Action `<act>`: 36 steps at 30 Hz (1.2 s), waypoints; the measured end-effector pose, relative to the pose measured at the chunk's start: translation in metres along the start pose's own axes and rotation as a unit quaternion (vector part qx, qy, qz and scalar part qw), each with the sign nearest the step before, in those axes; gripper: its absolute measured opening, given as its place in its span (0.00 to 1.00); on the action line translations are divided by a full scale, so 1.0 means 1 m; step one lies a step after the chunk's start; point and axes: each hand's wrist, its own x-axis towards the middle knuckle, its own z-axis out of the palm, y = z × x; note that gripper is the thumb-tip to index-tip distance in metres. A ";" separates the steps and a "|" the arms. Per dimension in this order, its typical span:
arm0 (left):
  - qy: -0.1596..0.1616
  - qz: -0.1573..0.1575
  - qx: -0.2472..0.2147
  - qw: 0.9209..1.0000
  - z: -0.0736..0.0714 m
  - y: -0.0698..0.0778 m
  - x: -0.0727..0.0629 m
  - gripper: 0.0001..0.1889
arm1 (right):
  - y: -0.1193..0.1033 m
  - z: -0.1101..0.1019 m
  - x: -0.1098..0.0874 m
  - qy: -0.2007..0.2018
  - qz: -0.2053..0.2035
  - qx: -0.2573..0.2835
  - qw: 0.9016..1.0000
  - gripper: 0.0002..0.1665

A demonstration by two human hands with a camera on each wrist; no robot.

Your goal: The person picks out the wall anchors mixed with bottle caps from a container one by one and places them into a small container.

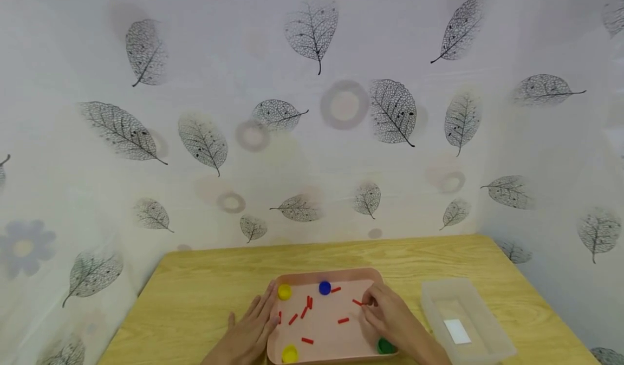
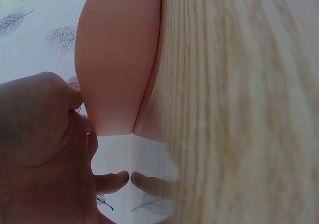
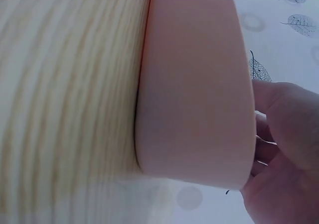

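Observation:
A shallow pink tray (image 1: 331, 332) lies on the wooden table, with several short red sticks (image 1: 307, 341) scattered in it. Two yellow round cap-like pieces (image 1: 284, 292) sit at its left corners, a blue one (image 1: 324, 287) at the far side and a green one (image 1: 385, 346) at the near right. My left hand (image 1: 248, 324) rests along the left rim, fingers fairly straight; the left wrist view shows it beside the tray wall (image 2: 119, 59). Over the tray's right part, my right hand (image 1: 387, 311) pinches a red stick (image 1: 357, 302). In the right wrist view the tray wall hides those fingertips.
To the right of the tray stands a translucent plastic box (image 1: 487, 321) with a white rectangle (image 1: 457, 331) in it. The wooden table (image 1: 214, 278) meets a leaf-patterned wall covering (image 1: 312, 159) at its back and sides.

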 end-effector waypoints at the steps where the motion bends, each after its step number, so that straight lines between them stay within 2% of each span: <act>1: 0.000 0.001 0.000 1.000 0.000 0.000 0.000 0.35 | -0.001 -0.001 0.000 -0.001 0.001 -0.002 1.000 0.13; 7: 0.000 0.004 -0.004 1.000 0.001 -0.002 0.000 0.35 | -0.006 -0.005 -0.005 0.002 0.019 -0.017 1.000 0.13; 10: 0.001 0.005 -0.006 1.000 0.000 -0.003 0.000 0.34 | -0.008 -0.008 -0.009 0.019 0.028 -0.013 0.999 0.15; 14: 0.001 0.003 -0.010 1.000 0.000 -0.003 0.000 0.34 | -0.008 -0.011 -0.011 0.052 0.003 -0.014 0.999 0.17; 19: -0.003 0.000 -0.012 1.000 0.000 -0.003 -0.001 0.35 | -0.006 -0.013 -0.012 0.077 -0.049 -0.015 0.996 0.18; 24: 0.000 0.001 -0.012 1.000 0.001 -0.004 -0.001 0.34 | -0.003 -0.021 -0.014 0.116 -0.107 -0.016 0.987 0.20; 27: 0.001 -0.001 -0.009 1.000 0.002 -0.004 0.000 0.35 | 0.000 -0.029 -0.015 0.133 -0.129 -0.022 0.982 0.20; 30: 0.000 -0.004 -0.002 1.000 0.002 -0.003 0.000 0.35 | 0.005 -0.038 -0.015 0.146 -0.142 -0.036 0.978 0.21; 36: -0.003 -0.007 -0.008 1.000 0.002 -0.003 0.001 0.35 | 0.015 -0.056 -0.018 0.173 -0.133 -0.067 0.974 0.23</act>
